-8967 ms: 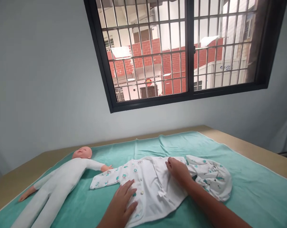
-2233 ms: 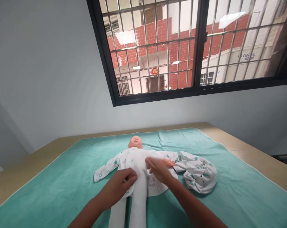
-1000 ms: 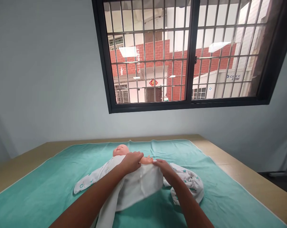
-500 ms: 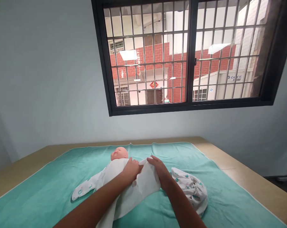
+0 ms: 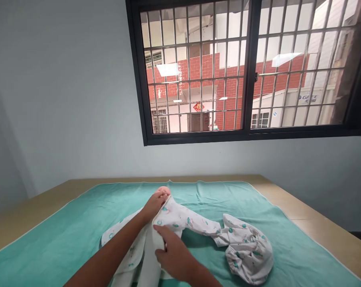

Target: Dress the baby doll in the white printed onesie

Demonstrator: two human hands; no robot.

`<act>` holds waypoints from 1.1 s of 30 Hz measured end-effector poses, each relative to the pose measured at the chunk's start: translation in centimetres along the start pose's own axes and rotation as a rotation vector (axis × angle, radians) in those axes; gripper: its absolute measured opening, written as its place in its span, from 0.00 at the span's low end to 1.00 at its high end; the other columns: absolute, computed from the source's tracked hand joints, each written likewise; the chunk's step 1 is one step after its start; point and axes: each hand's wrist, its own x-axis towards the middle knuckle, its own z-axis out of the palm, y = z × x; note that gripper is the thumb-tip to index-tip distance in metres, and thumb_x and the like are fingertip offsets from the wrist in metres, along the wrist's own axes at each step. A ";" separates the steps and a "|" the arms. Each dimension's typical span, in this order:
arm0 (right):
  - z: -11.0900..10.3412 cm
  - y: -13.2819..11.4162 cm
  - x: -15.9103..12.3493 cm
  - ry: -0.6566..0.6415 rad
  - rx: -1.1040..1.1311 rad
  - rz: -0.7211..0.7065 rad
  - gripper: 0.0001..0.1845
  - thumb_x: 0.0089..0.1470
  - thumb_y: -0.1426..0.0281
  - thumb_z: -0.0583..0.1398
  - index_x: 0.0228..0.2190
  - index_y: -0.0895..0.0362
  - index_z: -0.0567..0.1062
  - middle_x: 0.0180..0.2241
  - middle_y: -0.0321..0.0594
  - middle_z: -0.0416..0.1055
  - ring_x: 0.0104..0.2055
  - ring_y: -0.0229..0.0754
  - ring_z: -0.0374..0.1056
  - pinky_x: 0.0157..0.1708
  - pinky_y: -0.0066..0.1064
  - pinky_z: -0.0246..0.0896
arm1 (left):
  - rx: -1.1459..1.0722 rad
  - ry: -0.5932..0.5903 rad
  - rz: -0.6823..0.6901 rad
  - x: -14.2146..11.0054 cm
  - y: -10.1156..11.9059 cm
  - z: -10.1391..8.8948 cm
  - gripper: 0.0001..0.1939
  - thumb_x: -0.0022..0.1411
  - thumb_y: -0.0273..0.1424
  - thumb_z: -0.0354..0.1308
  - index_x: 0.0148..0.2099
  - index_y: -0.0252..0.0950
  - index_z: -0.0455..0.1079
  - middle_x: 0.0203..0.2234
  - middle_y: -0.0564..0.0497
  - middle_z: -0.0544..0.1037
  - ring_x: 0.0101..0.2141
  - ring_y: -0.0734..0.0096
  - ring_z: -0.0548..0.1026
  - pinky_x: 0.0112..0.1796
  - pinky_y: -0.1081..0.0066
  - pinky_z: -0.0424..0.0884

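A baby doll (image 5: pixel 163 190) lies on its back on a teal blanket (image 5: pixel 63 227), its head nearly hidden behind my left hand (image 5: pixel 153 205). That hand is closed on the upper edge of a white printed baby top (image 5: pixel 180 219) at the doll's shoulder. The top's right sleeve stretches out sideways with the doll's arm inside it. My right hand (image 5: pixel 172 251) rests on the doll's white torso, fingers pinching the top's front edge. The left sleeve (image 5: pixel 113 235) lies flat on the blanket.
A bunched pair of matching printed trousers (image 5: pixel 247 249) lies right of the doll. The blanket covers a tan table (image 5: pixel 314 211) that meets a grey wall. A barred, black-framed window (image 5: pixel 246 67) is above.
The doll was lifted onto the spread top. In the last second the top's right sleeve came onto the doll's arm, my left hand moved to the shoulder and my right hand dropped to the chest.
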 end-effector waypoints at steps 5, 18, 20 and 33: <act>4.2 -0.5 -0.8 -0.107 -0.130 -0.165 0.30 0.41 0.79 0.56 0.48 0.52 0.75 0.46 0.38 0.75 0.46 0.44 0.70 0.53 0.34 0.59 | 0.370 -0.105 0.021 -1.1 -0.6 -1.4 0.18 0.57 0.34 0.55 0.50 0.38 0.67 0.29 0.53 0.75 0.32 0.67 0.73 0.34 0.71 0.66; -12.7 2.2 -12.9 0.107 -0.611 0.273 0.18 0.58 0.65 0.53 0.47 0.50 0.74 0.47 0.45 0.73 0.47 0.48 0.70 0.47 0.39 0.65 | 0.772 0.009 0.391 -10.7 -4.9 -4.8 0.19 0.66 0.27 0.44 0.56 0.43 0.66 0.56 0.46 0.69 0.55 0.61 0.68 0.52 0.60 0.69; -15.7 4.9 -15.8 0.119 -0.824 0.310 0.19 0.56 0.61 0.57 0.48 0.47 0.74 0.49 0.45 0.72 0.51 0.52 0.68 0.48 0.42 0.64 | 0.717 0.004 0.459 -14.1 -7.0 -4.6 0.20 0.66 0.33 0.48 0.60 0.47 0.63 0.60 0.49 0.65 0.58 0.61 0.66 0.55 0.61 0.68; -13.1 0.8 -9.7 0.167 -0.838 0.399 0.16 0.59 0.62 0.53 0.24 0.56 0.70 0.28 0.39 0.70 0.33 0.44 0.65 0.34 0.33 0.55 | 0.370 -0.120 0.751 -22.9 -4.8 -2.2 0.26 0.60 0.34 0.58 0.61 0.50 0.60 0.54 0.49 0.74 0.50 0.62 0.75 0.48 0.70 0.75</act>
